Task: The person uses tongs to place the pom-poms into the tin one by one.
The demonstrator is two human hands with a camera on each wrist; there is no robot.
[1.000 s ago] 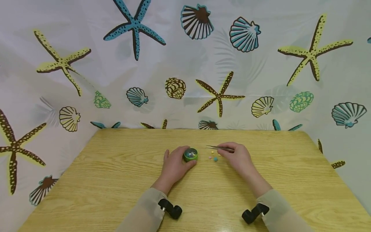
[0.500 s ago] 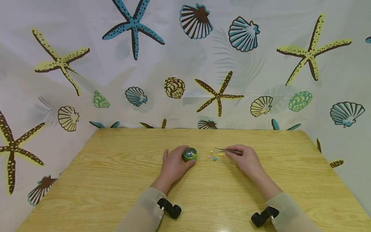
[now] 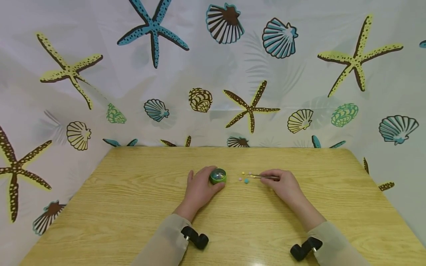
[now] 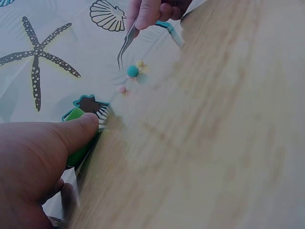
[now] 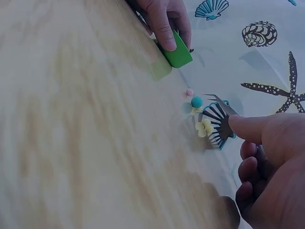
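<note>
Spanning the background, a curtain (image 3: 213, 74) printed with starfish and shells is hung behind a light wooden table (image 3: 133, 207). A small green container (image 3: 217, 176) is gripped by the left hand (image 3: 199, 190) – fingers curled round it. Metal tweezers (image 3: 263, 177) are pinched by the right hand (image 3: 284, 186), tips beside tiny coloured balls (image 3: 246, 180) (lying just right of the container).

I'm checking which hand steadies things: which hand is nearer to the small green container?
Left. The left hand is curled round the green container and touches it. The right hand is off to its right, apart from it, holding tweezers by the small beads.
</note>
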